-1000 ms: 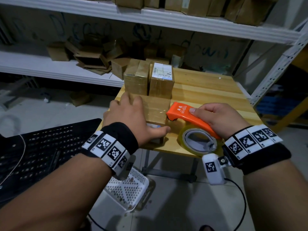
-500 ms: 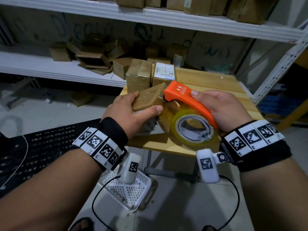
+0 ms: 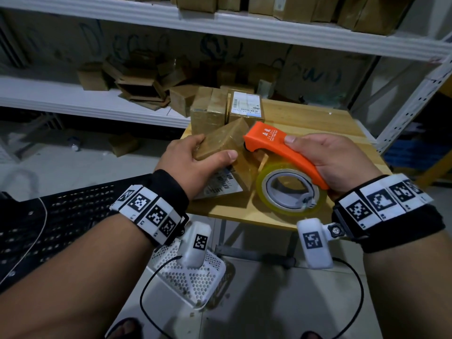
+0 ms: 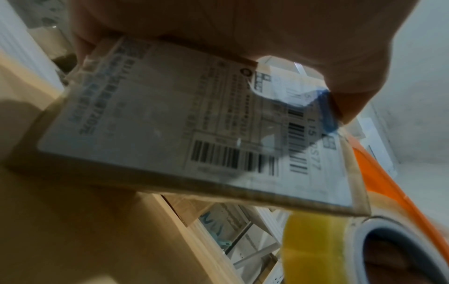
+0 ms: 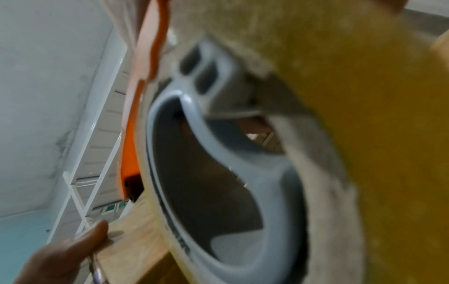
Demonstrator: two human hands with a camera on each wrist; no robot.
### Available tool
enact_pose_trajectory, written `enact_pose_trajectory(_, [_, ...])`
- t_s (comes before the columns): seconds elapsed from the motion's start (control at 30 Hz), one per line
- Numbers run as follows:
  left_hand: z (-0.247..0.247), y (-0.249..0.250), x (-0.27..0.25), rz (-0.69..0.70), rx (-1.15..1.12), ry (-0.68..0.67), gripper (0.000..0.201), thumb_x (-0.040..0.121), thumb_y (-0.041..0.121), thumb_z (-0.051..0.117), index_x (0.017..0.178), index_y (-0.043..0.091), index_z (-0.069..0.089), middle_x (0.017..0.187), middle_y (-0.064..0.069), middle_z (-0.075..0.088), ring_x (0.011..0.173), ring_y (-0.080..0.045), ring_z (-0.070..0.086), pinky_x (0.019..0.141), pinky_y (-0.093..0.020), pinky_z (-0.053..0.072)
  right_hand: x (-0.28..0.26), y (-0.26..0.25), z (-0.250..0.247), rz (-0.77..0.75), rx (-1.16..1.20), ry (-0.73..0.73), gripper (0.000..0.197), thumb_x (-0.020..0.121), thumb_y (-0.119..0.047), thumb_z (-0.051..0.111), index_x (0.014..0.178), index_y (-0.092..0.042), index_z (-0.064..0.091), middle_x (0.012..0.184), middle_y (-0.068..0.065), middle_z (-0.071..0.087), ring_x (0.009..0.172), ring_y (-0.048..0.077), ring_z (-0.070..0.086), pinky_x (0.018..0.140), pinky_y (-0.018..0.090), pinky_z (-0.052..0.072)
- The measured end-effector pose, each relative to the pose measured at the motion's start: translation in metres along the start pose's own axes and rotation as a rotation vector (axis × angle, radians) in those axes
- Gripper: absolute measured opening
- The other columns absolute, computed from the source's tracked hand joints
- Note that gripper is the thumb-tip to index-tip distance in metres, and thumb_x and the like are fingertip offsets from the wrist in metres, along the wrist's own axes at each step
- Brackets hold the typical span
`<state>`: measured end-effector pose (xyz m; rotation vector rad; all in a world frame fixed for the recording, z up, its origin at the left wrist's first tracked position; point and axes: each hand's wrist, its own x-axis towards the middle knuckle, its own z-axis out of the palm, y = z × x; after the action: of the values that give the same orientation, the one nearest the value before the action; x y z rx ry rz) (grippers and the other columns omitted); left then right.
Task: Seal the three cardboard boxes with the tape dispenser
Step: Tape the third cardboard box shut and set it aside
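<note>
My left hand [image 3: 195,162] grips a small cardboard box [image 3: 225,140] and holds it tilted above the front of the wooden table [image 3: 318,123]. Its white shipping label [image 4: 170,123] faces down toward me. My right hand [image 3: 327,160] grips the orange tape dispenser [image 3: 281,148], whose head sits against the box's right end. The yellowish tape roll [image 3: 291,189] hangs under the handle, and its grey hub [image 5: 218,153] fills the right wrist view. Two more cardboard boxes stand behind: a plain one [image 3: 208,111] and one with a label on top [image 3: 245,108].
White metal shelves [image 3: 220,23] behind the table carry several cardboard boxes. A black perforated chair [image 3: 61,216] is at my left, and a white perforated basket [image 3: 193,277] sits on the floor below my wrists. A shelf upright [image 3: 415,99] stands to the right.
My left hand has lifted the front box off the table and tilted it, label side down. My right hand has raised the dispenser along with it, staying against the box's right end.
</note>
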<state>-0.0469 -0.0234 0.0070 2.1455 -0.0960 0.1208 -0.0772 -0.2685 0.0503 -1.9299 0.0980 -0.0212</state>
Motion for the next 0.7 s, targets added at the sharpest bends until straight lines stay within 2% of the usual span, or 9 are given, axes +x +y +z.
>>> enact_pose_trajectory(0.13, [0.001, -0.001, -0.001, -0.001, 0.03, -0.016, 0.121, 0.048, 0.1, 0.052, 0.142, 0.025, 0.054, 0.127, -0.001, 0.062, 0.111, -0.021, 0.061, 0.096, -0.045, 0.052, -0.002, -0.001, -0.008, 0.004, -0.036, 0.014, 0.036, 0.082, -0.053, 0.077, 0.083, -0.017, 0.08, 0.085, 0.018, 0.079, 0.078, 0.041, 0.076, 0.085, 0.053, 0.061])
enact_pose_trajectory(0.17, [-0.001, -0.001, 0.0, -0.027, -0.001, -0.013, 0.112, 0.054, 0.096, 0.055, 0.141, 0.025, 0.055, 0.126, -0.001, 0.062, 0.109, -0.02, 0.061, 0.091, -0.041, 0.053, -0.002, 0.0, -0.01, 0.006, -0.046, 0.019, 0.038, 0.082, -0.054, 0.077, 0.083, -0.016, 0.08, 0.085, 0.018, 0.079, 0.08, 0.043, 0.076, 0.086, 0.054, 0.061])
enact_pose_trajectory(0.27, [-0.01, -0.001, 0.0, -0.193, -0.257, -0.015, 0.058, 0.085, 0.064, 0.061, 0.125, 0.022, 0.063, 0.111, 0.002, 0.065, 0.096, -0.016, 0.062, 0.069, -0.03, 0.044, -0.004, 0.008, -0.018, 0.005, -0.112, 0.057, 0.039, 0.083, -0.057, 0.076, 0.085, -0.018, 0.08, 0.08, 0.014, 0.079, 0.074, 0.036, 0.077, 0.082, 0.052, 0.062])
enact_pose_trajectory(0.33, [-0.015, -0.002, 0.0, -0.218, -0.321, -0.014, 0.039, 0.091, 0.055, 0.058, 0.113, 0.023, 0.065, 0.103, 0.004, 0.065, 0.094, -0.016, 0.061, 0.068, -0.03, 0.04, -0.006, 0.013, -0.022, 0.017, -0.123, 0.072, 0.037, 0.084, -0.057, 0.075, 0.085, -0.021, 0.08, 0.079, 0.012, 0.079, 0.071, 0.032, 0.077, 0.079, 0.049, 0.063])
enact_pose_trajectory(0.43, [-0.012, -0.003, 0.001, -0.227, -0.36, -0.001, 0.031, 0.093, 0.054, 0.055, 0.105, 0.026, 0.063, 0.103, 0.003, 0.064, 0.094, -0.017, 0.06, 0.071, -0.031, 0.041, -0.006, 0.017, -0.023, 0.042, -0.096, 0.072, 0.037, 0.085, -0.054, 0.075, 0.086, -0.018, 0.079, 0.082, 0.013, 0.079, 0.071, 0.03, 0.077, 0.077, 0.045, 0.062])
enact_pose_trajectory(0.53, [-0.008, -0.002, 0.003, -0.301, -0.441, -0.016, 0.027, 0.093, 0.056, 0.054, 0.097, 0.03, 0.061, 0.102, 0.001, 0.063, 0.099, -0.022, 0.058, 0.086, -0.039, 0.042, -0.004, 0.019, -0.017, 0.04, -0.086, 0.058, 0.036, 0.086, -0.053, 0.075, 0.09, -0.017, 0.079, 0.082, 0.012, 0.08, 0.073, 0.031, 0.077, 0.075, 0.043, 0.063])
enact_pose_trajectory(0.6, [-0.007, -0.004, 0.003, -0.331, -0.482, -0.034, 0.028, 0.093, 0.057, 0.052, 0.095, 0.03, 0.06, 0.104, -0.002, 0.062, 0.102, -0.026, 0.057, 0.096, -0.043, 0.04, -0.002, 0.02, -0.012, 0.045, -0.071, 0.051, 0.034, 0.086, -0.051, 0.076, 0.088, -0.017, 0.079, 0.081, 0.012, 0.08, 0.068, 0.028, 0.076, 0.071, 0.039, 0.062])
enact_pose_trajectory(0.7, [-0.009, -0.009, 0.001, -0.35, -0.501, -0.017, 0.039, 0.086, 0.066, 0.054, 0.098, 0.03, 0.062, 0.111, -0.007, 0.065, 0.111, -0.032, 0.057, 0.109, -0.051, 0.037, 0.001, 0.023, -0.005, 0.082, -0.028, 0.021, 0.034, 0.087, -0.049, 0.077, 0.085, -0.016, 0.08, 0.081, 0.015, 0.079, 0.068, 0.029, 0.074, 0.071, 0.04, 0.061])
